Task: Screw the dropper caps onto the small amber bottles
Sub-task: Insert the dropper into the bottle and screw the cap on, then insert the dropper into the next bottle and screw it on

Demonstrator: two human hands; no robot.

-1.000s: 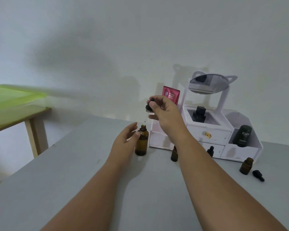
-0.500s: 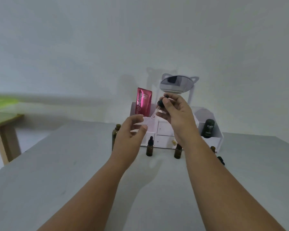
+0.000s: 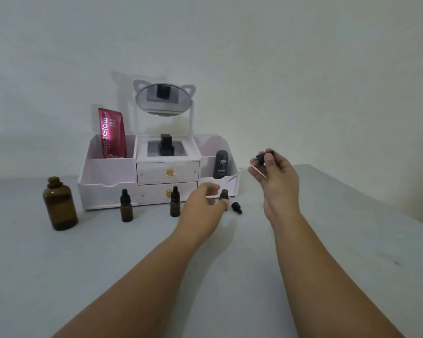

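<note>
My right hand (image 3: 276, 174) is raised above the table and pinches a black dropper cap (image 3: 262, 158); its glass pipette slants down across my fingers. My left hand (image 3: 202, 203) is lower and to the left. Its thumb and fingers curl round an uncapped small amber bottle (image 3: 224, 193), and only the bottle's neck and shoulder show. A loose dropper cap (image 3: 236, 207) lies on the table just right of that bottle. Two small amber bottles with droppers on, one (image 3: 126, 209) and the other (image 3: 174, 204), stand in front of the organizer.
A large uncapped amber bottle (image 3: 60, 204) stands at the left. The white drawer organizer (image 3: 108, 189) at the back carries a round mirror (image 3: 163, 100), a pink tube (image 3: 111, 132), a black perfume bottle (image 3: 166, 146) and a dark Kahf container (image 3: 221, 164). The grey table's edge (image 3: 376, 203) runs along the right.
My left hand has left the large amber bottle and come to the uncapped small bottle at the right. My right hand has carried the dropper cap rightward. The view has swung right.
</note>
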